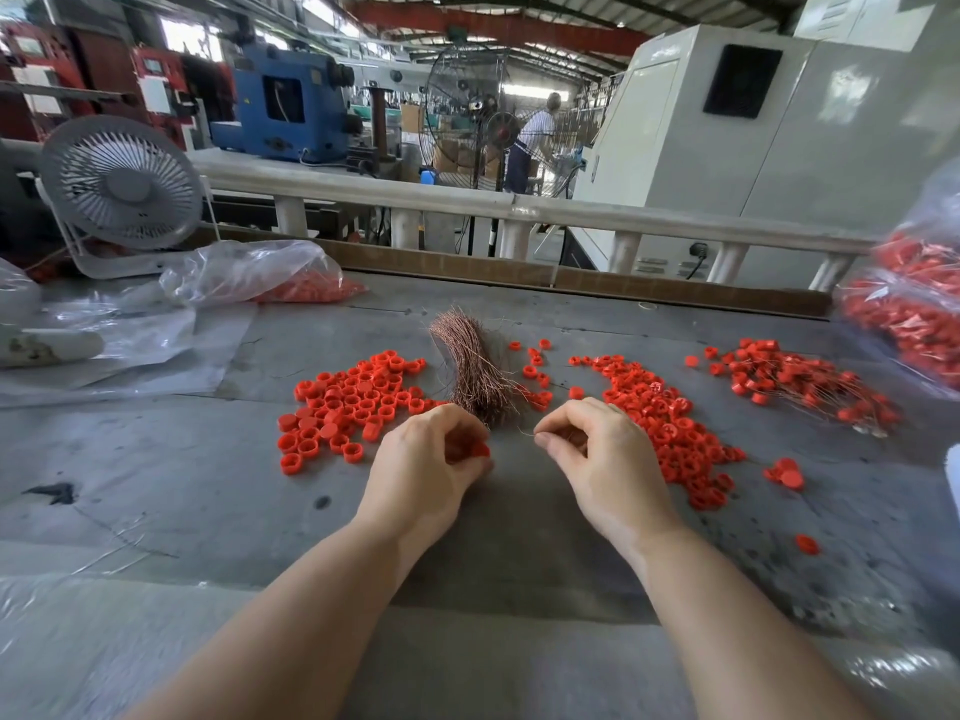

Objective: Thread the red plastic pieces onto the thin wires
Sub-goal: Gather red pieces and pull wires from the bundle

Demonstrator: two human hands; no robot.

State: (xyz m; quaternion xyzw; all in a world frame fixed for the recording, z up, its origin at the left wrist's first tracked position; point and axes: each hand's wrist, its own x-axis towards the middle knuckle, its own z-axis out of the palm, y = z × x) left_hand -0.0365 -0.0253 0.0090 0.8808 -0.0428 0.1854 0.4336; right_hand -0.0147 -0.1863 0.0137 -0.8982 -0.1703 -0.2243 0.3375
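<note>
Two clear plastic bags sit on the table (519,537). The bag at far left (249,272) lies slumped on its side and holds red plastic pieces gathered at its right end; the bag at the right edge (914,314) is packed full of red pieces, with thin wire showing among them. Loose red pieces lie on the table in three main groups: a left pile (348,402) of ring-shaped caps, a centre-right pile (670,418) running from beside the wires down past your right hand, and a far-right pile (800,381) in which the pieces already sit on thin wires. The pieces in each pile are too many and too overlapped to count. A few strays lie apart: a small cluster (784,472) near the right pile's lower end and a single piece (807,544) nearer to you. One bundle of copper-coloured wires (472,366) lies between the left and centre-right piles, its near end just beyond your hands. Your left hand (431,459) is curled, its fingers grasping one red piece (479,450) at the fingertips. Your right hand (592,449) is curled as well, thumb and forefinger pinching a single thin wire (527,433) whose free end points toward the left hand; the wire tip and the held piece are near each other but apart. One white desk fan (122,184) stands at the table's far-left corner.
</note>
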